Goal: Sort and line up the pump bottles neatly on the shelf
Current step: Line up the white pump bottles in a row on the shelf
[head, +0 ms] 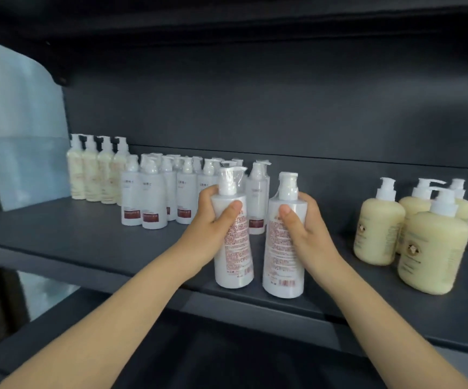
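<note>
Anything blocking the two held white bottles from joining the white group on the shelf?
Nothing visible. Left hand holds the left bottle, right hand the right bottle, both just in front of the white group.

Two bare forearms reach up and forward from the lower corners, drawing closer toward the middle. The left hand [213, 220] grips a bottle [234, 256] just below its pump, with the thumb laid across the near face and the fingers curled round the far side. The right hand [308, 223] grips a second bottle [283, 259] the same way, mirrored. The hands are level and near each other, not touching.
</note>
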Motion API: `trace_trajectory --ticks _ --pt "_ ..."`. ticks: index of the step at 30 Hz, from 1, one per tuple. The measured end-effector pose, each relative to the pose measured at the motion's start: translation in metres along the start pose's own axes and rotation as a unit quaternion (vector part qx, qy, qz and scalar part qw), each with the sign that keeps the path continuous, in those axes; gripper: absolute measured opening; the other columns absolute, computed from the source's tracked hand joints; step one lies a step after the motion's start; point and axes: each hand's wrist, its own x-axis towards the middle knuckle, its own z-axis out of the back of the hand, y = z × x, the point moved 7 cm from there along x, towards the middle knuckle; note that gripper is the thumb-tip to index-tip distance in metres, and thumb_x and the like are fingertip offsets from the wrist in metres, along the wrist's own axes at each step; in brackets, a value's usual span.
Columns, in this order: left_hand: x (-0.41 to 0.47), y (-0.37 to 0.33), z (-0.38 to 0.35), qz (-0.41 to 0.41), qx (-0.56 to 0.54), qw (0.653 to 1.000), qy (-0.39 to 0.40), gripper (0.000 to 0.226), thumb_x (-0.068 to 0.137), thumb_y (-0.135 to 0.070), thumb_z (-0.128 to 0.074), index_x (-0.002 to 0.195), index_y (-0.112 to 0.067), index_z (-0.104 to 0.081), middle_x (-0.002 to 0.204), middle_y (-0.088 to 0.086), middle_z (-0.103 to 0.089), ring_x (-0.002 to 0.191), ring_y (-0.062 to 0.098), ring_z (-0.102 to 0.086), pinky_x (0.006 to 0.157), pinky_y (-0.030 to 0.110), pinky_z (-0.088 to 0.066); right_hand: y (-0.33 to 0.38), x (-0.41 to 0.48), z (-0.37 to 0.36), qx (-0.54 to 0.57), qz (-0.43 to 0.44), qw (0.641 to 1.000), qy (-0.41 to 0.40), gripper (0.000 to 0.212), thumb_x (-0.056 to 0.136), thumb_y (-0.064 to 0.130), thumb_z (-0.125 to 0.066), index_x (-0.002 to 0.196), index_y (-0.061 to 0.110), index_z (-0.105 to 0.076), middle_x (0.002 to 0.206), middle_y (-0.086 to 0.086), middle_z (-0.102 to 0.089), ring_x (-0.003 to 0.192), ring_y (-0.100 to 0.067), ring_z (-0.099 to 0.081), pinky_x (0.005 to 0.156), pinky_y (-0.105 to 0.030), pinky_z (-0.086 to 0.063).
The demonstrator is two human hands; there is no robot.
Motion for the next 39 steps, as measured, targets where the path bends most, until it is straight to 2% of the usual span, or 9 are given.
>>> trace_trajectory --ticks 4,10,15,20,24,29,33,36,39 --pt "0.014 0.001 0.053 0.021 -0.014 1.0 -0.003 0.029 0.093 -0.031 -0.048 0.118 -0.036 -0.033 0.106 -0.013 -0.057 0.094 0.001 -0.057 0.076 0.022 -0.046 0.004 0.018 -0.037 0.002 0.01 1.0 0.021 0.059 0.085 0.058 -0.05 0.129 0.02 -0.039 0.111 0.006 -0.06 0.097 -0.002 -0.063 0.075 -0.021 -0.053" --pt "0.057 0.013 0.114 0.019 0.081 0.996 0.033 0.034 0.091 -0.034 -0.052 0.118 -0.033 -0.031 0.099 -0.017 -0.055 0.087 -0.002 -0.056 0.066 0.017 -0.043 0.0 0.055 -0.097 0.001 0.006 1.0 0.023 0.058 0.077 0.054 -0.047 0.127 0.026 -0.039 0.114 0.011 -0.058 0.105 -0.003 -0.06 0.088 -0.028 -0.05" --pt "0.105 0.037 0.141 0.012 0.16 0.983 0.088 0.05 0.083 -0.039 -0.064 0.124 -0.024 -0.041 0.114 -0.006 -0.06 0.1 0.008 -0.06 0.082 0.026 -0.049 -0.014 0.096 -0.134 -0.001 -0.013 1.0 -0.016 0.017 0.091 0.036 -0.049 0.105 0.043 -0.041 0.113 0.006 -0.058 0.089 0.008 -0.063 0.067 -0.009 -0.051" --pt "0.141 0.048 0.148 -0.029 0.183 0.977 0.105 0.043 0.076 -0.034 -0.073 0.109 -0.027 -0.046 0.094 -0.022 -0.051 0.082 -0.009 -0.049 0.063 0.012 -0.038 -0.029 0.128 -0.149 -0.032 -0.021 0.998 -0.057 0.017 0.093 0.027 -0.053 0.102 0.039 -0.045 0.115 0.001 -0.058 0.094 0.0 -0.063 0.069 -0.01 -0.052" --pt "0.159 0.057 0.148 -0.05 0.199 0.973 0.105 0.043 0.078 -0.033 -0.072 0.111 -0.022 -0.047 0.101 -0.014 -0.05 0.085 0.0 -0.05 0.062 0.01 -0.035 -0.043 0.133 -0.152 -0.05 -0.038 0.995 -0.084 0.018 0.093 0.024 -0.053 0.102 0.038 -0.046 0.104 0.012 -0.061 0.083 0.012 -0.063 0.063 -0.006 -0.049" --pt "0.172 0.071 0.144 -0.069 0.237 0.961 0.123 0.045 0.08 -0.035 -0.069 0.115 -0.018 -0.048 0.111 -0.007 -0.055 0.091 0.007 -0.052 0.062 0.011 -0.038 -0.059 0.132 -0.159 -0.099 -0.074 0.988 -0.087 0.022 0.089 0.028 -0.059 0.098 0.044 -0.047 0.101 0.018 -0.06 0.087 0.007 -0.062 0.061 -0.009 -0.048" --pt "0.184 0.07 0.144 -0.074 0.258 0.952 0.145 0.052 0.081 -0.033 -0.068 0.125 -0.015 -0.046 0.124 -0.001 -0.056 0.109 0.015 -0.055 0.083 0.024 -0.043 -0.065 0.135 -0.154 -0.111 -0.124 0.983 -0.074 0.024 0.085 0.032 -0.064 0.098 0.043 -0.047 0.104 0.012 -0.061 0.094 -0.003 -0.06 0.064 -0.021 -0.049" --pt "0.196 0.055 0.146 -0.089 0.25 0.955 0.132 0.058 0.083 -0.03 -0.066 0.132 -0.011 -0.041 0.13 0.004 -0.055 0.117 0.02 -0.054 0.097 0.033 -0.044 -0.062 0.138 -0.148 -0.087 -0.165 0.982 -0.028 0.023 0.086 0.029 -0.064 0.107 0.036 -0.057 0.103 0.01 -0.069 0.094 -0.005 -0.067 0.084 -0.031 -0.055" --pt "0.21 0.035 0.148 -0.102 0.259 0.951 0.132 0.056 0.084 -0.024 -0.065 0.133 -0.007 -0.044 0.128 0.005 -0.058 0.116 0.02 -0.055 0.092 0.025 -0.042 -0.054 0.141 -0.146 -0.059 -0.178 0.982 0.025 0.024 0.09 0.015 -0.058 0.112 0.025 -0.062 0.101 0.009 -0.072 0.089 0.0 -0.068 0.074 -0.012 -0.054"
